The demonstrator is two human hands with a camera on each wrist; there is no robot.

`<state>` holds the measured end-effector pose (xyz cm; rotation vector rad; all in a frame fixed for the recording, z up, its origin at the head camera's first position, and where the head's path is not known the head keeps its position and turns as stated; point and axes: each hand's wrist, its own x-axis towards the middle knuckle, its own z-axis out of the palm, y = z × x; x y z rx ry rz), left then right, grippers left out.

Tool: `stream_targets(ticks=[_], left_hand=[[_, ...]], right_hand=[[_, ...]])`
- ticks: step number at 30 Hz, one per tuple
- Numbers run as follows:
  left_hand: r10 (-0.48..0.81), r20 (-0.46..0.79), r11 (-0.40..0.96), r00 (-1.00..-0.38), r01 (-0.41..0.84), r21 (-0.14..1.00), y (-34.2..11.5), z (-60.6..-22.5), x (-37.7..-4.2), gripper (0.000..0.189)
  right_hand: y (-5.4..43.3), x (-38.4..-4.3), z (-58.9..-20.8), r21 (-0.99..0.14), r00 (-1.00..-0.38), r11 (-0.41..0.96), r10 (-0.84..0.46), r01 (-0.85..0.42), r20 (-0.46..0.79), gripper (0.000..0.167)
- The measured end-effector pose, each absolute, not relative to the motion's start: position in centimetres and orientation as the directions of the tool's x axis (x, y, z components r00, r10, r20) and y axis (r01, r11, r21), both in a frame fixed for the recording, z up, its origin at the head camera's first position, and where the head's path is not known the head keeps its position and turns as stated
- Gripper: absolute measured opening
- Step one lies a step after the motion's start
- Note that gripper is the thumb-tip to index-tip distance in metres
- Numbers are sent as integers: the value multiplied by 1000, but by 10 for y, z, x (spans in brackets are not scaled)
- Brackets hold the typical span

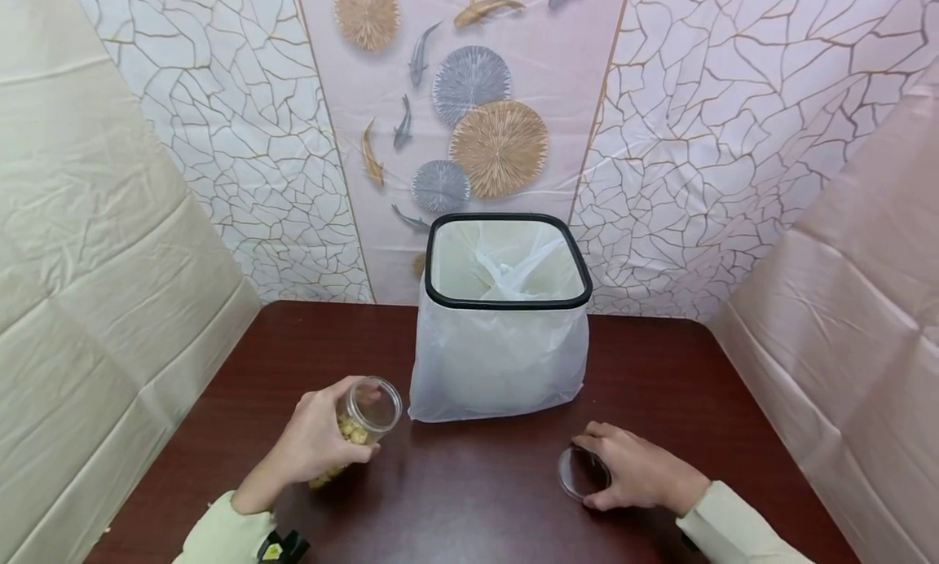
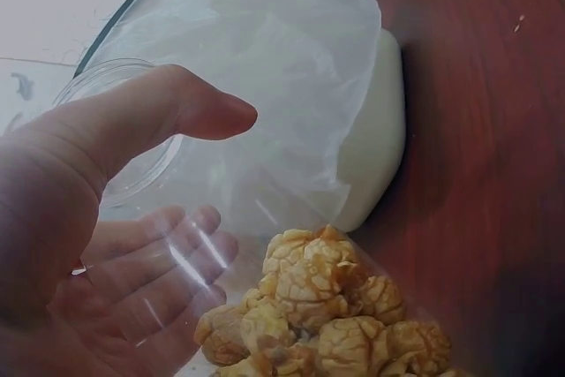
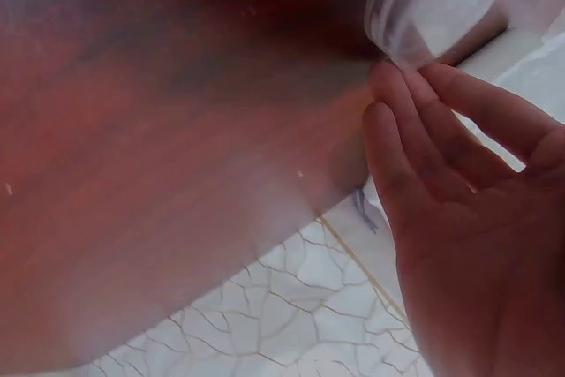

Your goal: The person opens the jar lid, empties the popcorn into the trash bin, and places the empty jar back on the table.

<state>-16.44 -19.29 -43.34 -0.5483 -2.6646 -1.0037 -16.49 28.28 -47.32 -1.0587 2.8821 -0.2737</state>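
My left hand grips a clear jar round its side, above the left part of the table. The jar is tilted, its uncovered mouth towards the bin. Golden, knobbly popcorn pieces lie low inside it, seen through the wall in the left wrist view. On the right, my right hand holds a clear round lid by its edge, between thumb and fingers. Its fingertips are at the lid's rim in the right wrist view.
A bin with a black rim and a white bag liner stands at the back middle of the dark red-brown table. Patterned sheeting hangs behind, and pale padded panels flank both sides.
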Motion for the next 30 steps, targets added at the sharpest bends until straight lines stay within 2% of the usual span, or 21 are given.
stream_targets(ticks=[5, 12, 19, 23, 30], left_hand=[[272, 354, 719, -895, 434, 544, -201, -414, -172, 75], [297, 399, 741, -867, 473, 477, -202, -369, -191, 75], [358, 496, 787, -791, 542, 296, -191, -310, -214, 72], [406, 530, 797, -745, 572, 194, -179, -282, -228, 72], [471, 521, 787, -712, 606, 116, -154, -247, -240, 75]], right_hand=[[284, -170, -440, -180, -783, 766, -621, -617, 42, 79], [287, -183, -352, -133, -865, 854, -493, -502, 96, 80], [281, -205, -277, -90, -886, 886, -440, -455, 145, 85], [268, -222, -260, -57, -867, 871, -476, -488, 149, 86], [245, -247, -267, 2, -833, 840, -539, -543, 126, 88]])
